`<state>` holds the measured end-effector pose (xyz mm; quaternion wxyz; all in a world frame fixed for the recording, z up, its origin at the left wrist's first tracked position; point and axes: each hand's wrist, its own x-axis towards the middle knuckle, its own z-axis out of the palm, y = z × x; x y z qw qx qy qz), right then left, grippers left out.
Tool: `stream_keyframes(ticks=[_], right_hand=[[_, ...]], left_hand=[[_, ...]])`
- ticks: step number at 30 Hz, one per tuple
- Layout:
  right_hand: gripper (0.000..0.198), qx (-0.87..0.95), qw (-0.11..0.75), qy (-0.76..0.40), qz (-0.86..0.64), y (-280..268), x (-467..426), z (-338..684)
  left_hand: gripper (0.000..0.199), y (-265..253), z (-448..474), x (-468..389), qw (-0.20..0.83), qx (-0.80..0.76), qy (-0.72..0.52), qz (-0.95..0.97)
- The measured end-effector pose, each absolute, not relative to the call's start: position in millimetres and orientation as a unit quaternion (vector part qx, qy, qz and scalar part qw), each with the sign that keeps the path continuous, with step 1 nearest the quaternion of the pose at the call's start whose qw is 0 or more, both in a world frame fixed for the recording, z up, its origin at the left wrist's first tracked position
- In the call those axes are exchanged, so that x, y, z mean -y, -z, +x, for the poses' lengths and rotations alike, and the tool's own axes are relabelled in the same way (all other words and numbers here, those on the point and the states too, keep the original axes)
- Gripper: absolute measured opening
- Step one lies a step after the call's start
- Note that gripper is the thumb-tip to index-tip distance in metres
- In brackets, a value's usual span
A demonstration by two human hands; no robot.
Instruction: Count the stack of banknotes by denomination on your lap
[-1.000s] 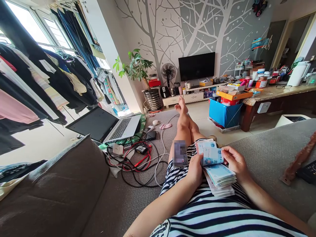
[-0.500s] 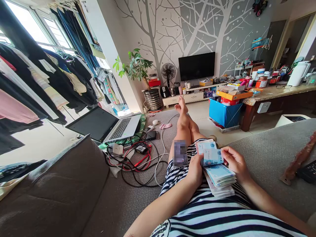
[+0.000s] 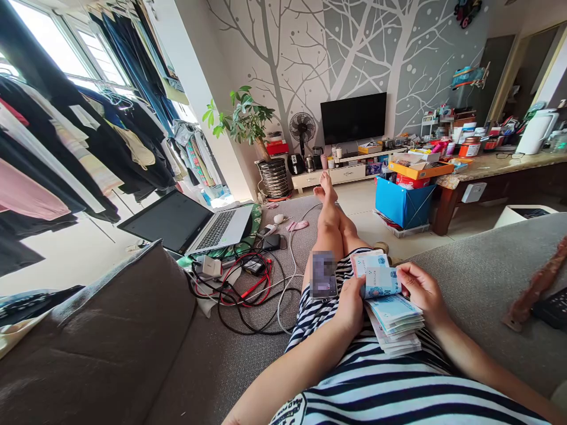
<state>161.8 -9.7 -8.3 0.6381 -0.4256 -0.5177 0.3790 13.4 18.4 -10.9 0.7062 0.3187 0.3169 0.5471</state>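
A wad of banknotes point(image 3: 396, 319) is folded over above my lap, with loose ends fanned toward me. My left hand point(image 3: 351, 306) grips the wad from the left side, its thumb on top of the notes. At the right edge of the blue upper note point(image 3: 381, 282), my right hand point(image 3: 420, 290) pinches the corner between thumb and fingers. More notes point(image 3: 371, 261) stick up behind that one. On my thigh, left of the money, lies a phone point(image 3: 323, 276) with a blurred screen. Striped cloth point(image 3: 354, 360) covers my lap beneath both hands.
On the sofa point(image 3: 257, 366) to my left are an open laptop point(image 3: 217, 230) and tangled cables point(image 3: 248, 295). A brown cushion point(image 3: 110, 336) stands nearer. At right lie a wooden piece point(image 3: 538, 283) and a dark object point(image 3: 551, 308). Beyond stand a blue box point(image 3: 404, 203) and a cluttered table point(image 3: 478, 171).
Both hands stay almost in place. The printing showing on the upper note differs slightly; otherwise the scene looks the same.
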Motion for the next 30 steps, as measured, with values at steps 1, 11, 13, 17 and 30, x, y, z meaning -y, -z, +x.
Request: stream_keyframes(ticks=[1,11,13,17,30], right_hand=[[0.034,0.516,0.641,-0.384,-0.419,8,10,161],[0.044,0.507,0.620,-0.371,-0.470,3,4,161],[0.045,0.507,0.614,-0.375,-0.474,5,2,161],[0.044,0.524,0.607,-0.363,-0.474,11,-1,163],[0.040,0.520,0.612,-0.359,-0.476,6,3,161]], left_hand=[[0.018,11,13,-18,0.706,-0.317,-0.549,0.316],[0.015,15,14,-20,0.714,-0.299,-0.559,0.298],[0.014,15,13,-20,0.716,-0.295,-0.554,0.304],[0.015,14,13,-19,0.718,-0.294,-0.546,0.317],[0.026,10,14,-17,0.735,-0.289,-0.529,0.310]])
